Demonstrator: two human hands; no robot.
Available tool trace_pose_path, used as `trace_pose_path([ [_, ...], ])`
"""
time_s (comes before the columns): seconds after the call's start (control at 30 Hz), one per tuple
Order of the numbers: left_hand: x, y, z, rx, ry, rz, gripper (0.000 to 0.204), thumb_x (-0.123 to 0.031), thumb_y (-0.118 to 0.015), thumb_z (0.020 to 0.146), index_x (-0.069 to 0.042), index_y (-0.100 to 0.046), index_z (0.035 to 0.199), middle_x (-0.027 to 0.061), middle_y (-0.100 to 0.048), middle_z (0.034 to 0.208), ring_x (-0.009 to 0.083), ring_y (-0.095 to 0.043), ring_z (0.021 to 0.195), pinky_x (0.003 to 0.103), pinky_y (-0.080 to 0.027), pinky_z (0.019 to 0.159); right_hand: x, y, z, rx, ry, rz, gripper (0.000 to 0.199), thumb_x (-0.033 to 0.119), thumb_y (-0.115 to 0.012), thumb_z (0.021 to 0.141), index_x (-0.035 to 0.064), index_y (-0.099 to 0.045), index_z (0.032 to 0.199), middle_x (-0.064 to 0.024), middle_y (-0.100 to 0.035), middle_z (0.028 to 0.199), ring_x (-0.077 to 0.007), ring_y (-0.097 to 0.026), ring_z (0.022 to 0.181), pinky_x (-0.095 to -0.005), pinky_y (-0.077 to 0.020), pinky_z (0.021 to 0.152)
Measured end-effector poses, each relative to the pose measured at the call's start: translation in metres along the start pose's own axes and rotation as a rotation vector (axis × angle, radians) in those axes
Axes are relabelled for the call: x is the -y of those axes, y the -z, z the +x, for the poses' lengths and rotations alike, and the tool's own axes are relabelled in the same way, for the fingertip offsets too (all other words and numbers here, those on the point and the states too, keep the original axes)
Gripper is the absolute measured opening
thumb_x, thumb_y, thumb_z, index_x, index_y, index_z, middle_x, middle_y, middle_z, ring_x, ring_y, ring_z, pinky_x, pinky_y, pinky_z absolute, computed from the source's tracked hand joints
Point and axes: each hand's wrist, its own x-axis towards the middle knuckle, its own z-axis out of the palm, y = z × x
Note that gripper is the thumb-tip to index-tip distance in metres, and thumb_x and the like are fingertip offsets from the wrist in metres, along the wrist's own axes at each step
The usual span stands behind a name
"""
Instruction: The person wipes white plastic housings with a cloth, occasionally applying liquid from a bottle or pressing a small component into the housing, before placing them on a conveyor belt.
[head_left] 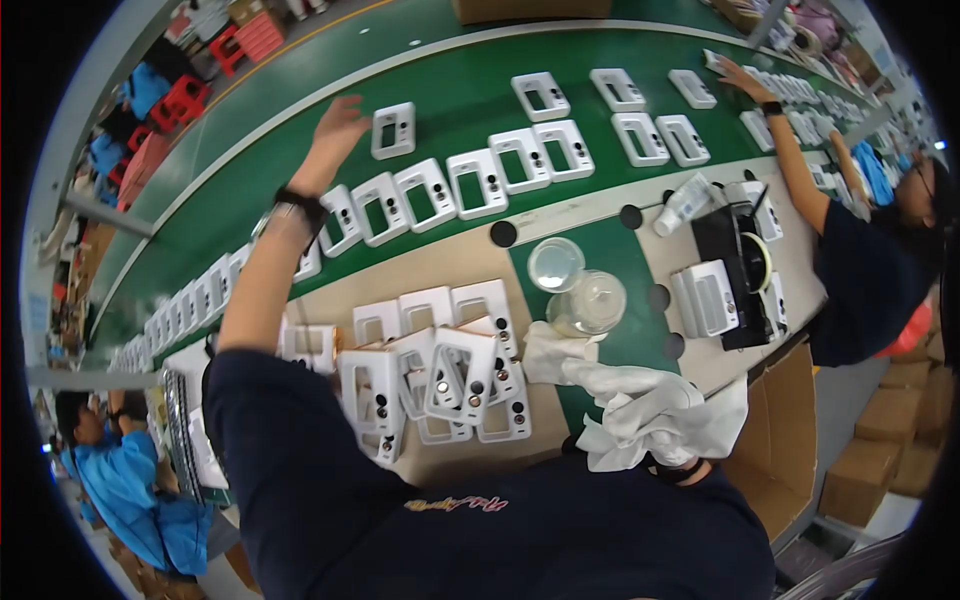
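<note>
My left hand (340,128) is stretched out over the green belt, its fingers apart and nothing in them. Just right of its fingertips lies a white plastic frame-shaped housing (405,149), a small gap between them. A bunched white cloth (655,405) drapes over my right hand, held low at the right; only the wrist shows and the fingers are hidden under the cloth. Between my arms, a loose pile of similar white housings (362,380) rests on the bench, some overlapping.
More housings (478,185) stand in rows along the green belt (300,110). A lidded clear jar (597,303), a clear round tub (556,265), a white tube (684,205) and a black holder (722,245) sit right of the pile. A co-worker's hand (745,82) reaches over the belt.
</note>
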Motion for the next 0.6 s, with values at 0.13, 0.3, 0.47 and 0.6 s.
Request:
trace_pose_path([
  [0.13,-0.137,0.014,-0.131,0.403,-0.217,-0.262,0.02,-0.005,-0.051,0.077,-0.002,-0.054,0.097,0.0038,-0.057,0.092,0.0113,-0.052,0.087,0.024,-0.041,0.077,0.01,0.0,0.014,-0.085,0.292,-0.382,0.034,0.013,-0.058,0.074,0.0024,-0.05,0.106,-0.0215,-0.052,0.106,-0.0269,-0.058,0.084,-0.0336,-0.0466,0.067],
  [0.3,-0.213,0.036,-0.261,0.644,-0.581,-0.181,0.029,0.004,-0.06,0.062,-0.004,-0.057,0.09,0.0097,-0.053,0.09,0.0301,-0.051,0.089,0.036,-0.044,0.075,0.012,-0.003,0.013,0.024,0.052,-0.735,0.041,0.013,-0.059,0.072,0.0052,-0.047,0.111,-0.0182,-0.049,0.111,-0.0297,-0.055,0.089,-0.0354,-0.0451,0.071],
  [0.47,-0.223,0.022,-0.311,0.527,-0.492,-0.201,0.029,0.005,-0.061,0.061,-0.004,-0.058,0.088,0.0102,-0.055,0.093,0.0301,-0.051,0.09,0.036,-0.043,0.076,0.029,-0.026,0.012,-0.068,-0.33,-0.709,0.042,0.011,-0.058,0.073,0.0072,-0.048,0.113,-0.0159,-0.048,0.114,-0.0327,-0.052,0.095,-0.0355,-0.0431,0.079],
  [0.6,-0.225,-0.007,-0.32,0.333,-0.482,-0.211,0.029,0.006,-0.06,0.061,-0.003,-0.057,0.088,0.011,-0.053,0.088,0.0293,-0.05,0.088,0.036,-0.043,0.072,0.036,-0.018,0.0,-0.232,-0.125,-0.681,0.049,0.007,-0.055,0.075,0.0077,-0.04,0.122,-0.0163,-0.046,0.118,-0.0349,-0.05,0.097,-0.035,-0.0425,0.08],
])
